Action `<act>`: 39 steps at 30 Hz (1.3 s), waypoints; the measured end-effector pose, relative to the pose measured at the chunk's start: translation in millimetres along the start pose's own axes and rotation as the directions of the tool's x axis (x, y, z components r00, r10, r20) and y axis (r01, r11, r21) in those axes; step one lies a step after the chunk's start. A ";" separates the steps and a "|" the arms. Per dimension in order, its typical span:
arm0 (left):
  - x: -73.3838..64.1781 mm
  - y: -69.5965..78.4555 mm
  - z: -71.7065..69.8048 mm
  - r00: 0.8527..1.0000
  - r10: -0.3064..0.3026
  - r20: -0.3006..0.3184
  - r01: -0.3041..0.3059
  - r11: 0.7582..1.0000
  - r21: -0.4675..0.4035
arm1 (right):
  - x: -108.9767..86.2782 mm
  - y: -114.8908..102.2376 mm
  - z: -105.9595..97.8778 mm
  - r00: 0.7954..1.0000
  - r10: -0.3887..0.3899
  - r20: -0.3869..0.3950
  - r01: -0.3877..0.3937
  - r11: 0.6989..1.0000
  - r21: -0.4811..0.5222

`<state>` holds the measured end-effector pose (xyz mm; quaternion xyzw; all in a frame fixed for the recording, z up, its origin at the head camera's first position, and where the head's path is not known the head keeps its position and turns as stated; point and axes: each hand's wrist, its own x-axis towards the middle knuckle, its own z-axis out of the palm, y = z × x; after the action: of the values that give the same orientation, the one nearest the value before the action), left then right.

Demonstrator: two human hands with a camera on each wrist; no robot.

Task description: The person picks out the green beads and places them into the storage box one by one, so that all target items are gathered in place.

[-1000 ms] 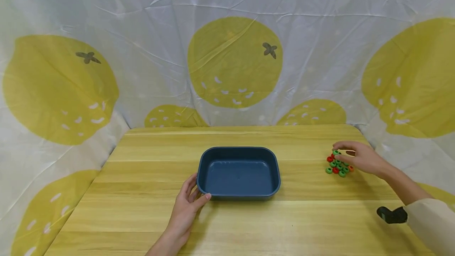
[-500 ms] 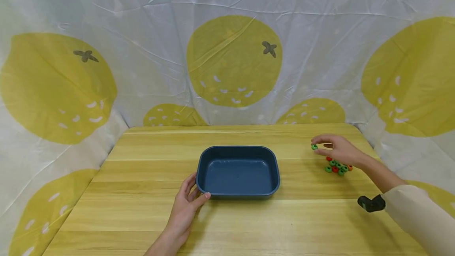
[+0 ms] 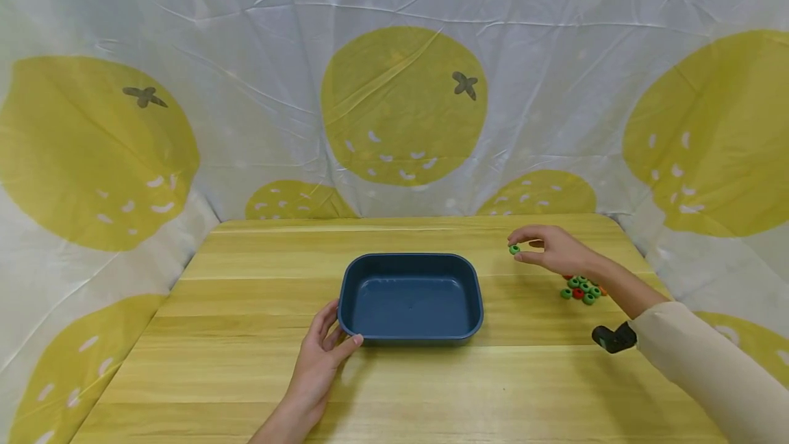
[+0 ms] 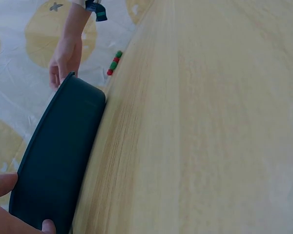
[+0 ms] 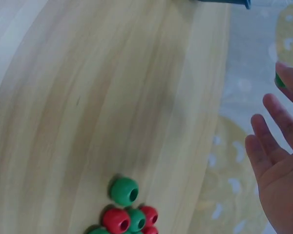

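Now carried farther left, the green bead [image 3: 514,250] is pinched by the right hand [image 3: 553,251], right of centre; the central tub [image 3: 411,303] is gripped by the left hand [image 3: 316,365], seemingly for steadiness, partly hidden.

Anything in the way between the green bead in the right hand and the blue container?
Nothing visible. Between the green bead in the right hand and the blue container there is only tabletop, though the container's rim would likely need clearing. The loose beads lie farther right; the left hand grips the container's left side.
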<state>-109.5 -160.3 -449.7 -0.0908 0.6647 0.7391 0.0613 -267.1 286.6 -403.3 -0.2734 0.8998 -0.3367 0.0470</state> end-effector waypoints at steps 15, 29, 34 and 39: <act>-0.7 -2.2 0.3 1.000 -0.014 -0.003 0.014 1.000 0.011 | 40.9 -33.0 13.7 0.995 -0.057 0.086 0.056 0.998 0.005; 1.6 -0.1 0.4 1.000 -0.009 0.001 0.009 1.000 0.007 | 78.0 -61.6 34.6 0.973 -0.163 0.162 0.156 0.986 0.054; 2.3 -0.2 0.2 1.000 -0.007 0.004 0.007 1.000 0.011 | 91.8 -74.6 43.9 0.968 -0.170 0.186 0.164 0.985 0.047; 1.8 -0.2 -0.4 1.000 -0.011 -0.002 0.011 1.000 0.019 | 106.1 -88.8 52.8 0.953 -0.211 0.218 0.201 0.977 0.064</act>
<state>-111.2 -160.7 -450.4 -0.0945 0.6713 0.7322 0.0658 -301.8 145.0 -377.2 -0.4008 0.8483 -0.3254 0.1180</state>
